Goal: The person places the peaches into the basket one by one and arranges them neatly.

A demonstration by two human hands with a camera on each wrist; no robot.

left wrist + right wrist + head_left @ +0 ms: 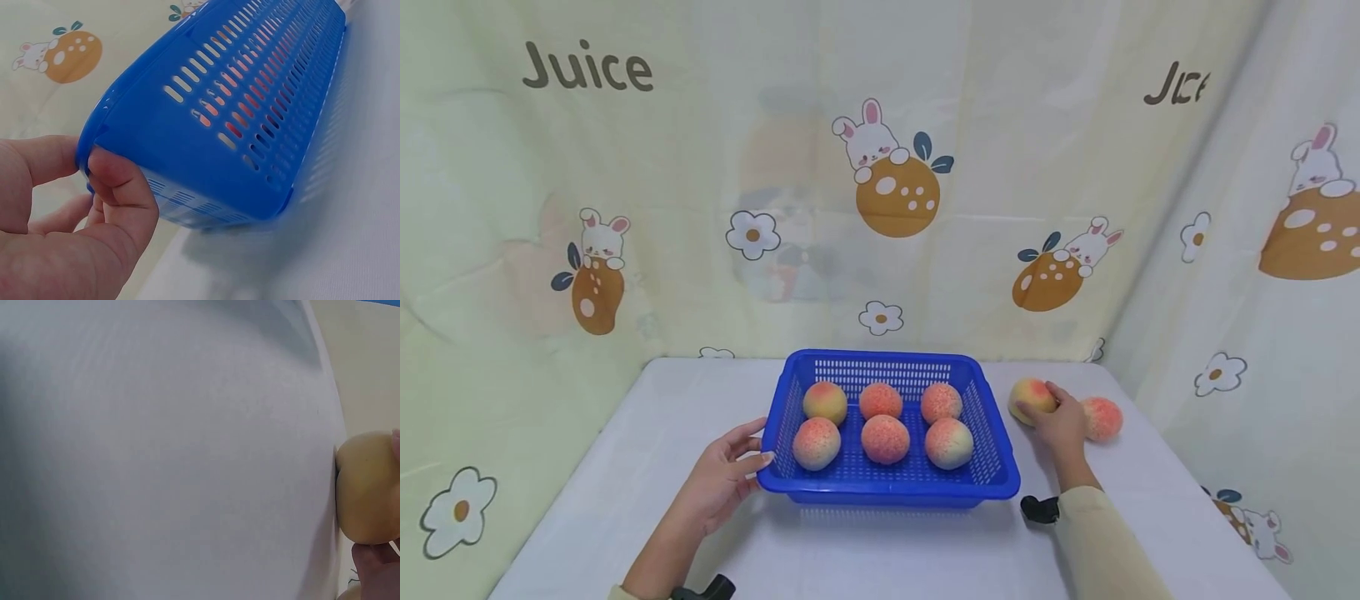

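Observation:
A blue plastic basket (887, 492) with slotted walls stands mid-table, holding several pink and yellow peaches (885, 439) in two rows. At its left end, my left hand (722, 479) pinches the rim between thumb and fingers; the left wrist view shows the thumb on the outer side of the basket (187, 144). To the right of the basket, my right hand (1063, 425) grips a yellow-and-red peach (1028, 400), its thumb and fingers on opposite sides. That peach (367, 494) shows at the right edge of the right wrist view, partly cut off.
Another pink peach (1103, 418) lies on the white table (880, 558), just right of my right hand. A curtain (805, 167) printed with rabbits and fruit hangs behind the table and along its sides. Each wrist wears a black strap piece (1040, 509).

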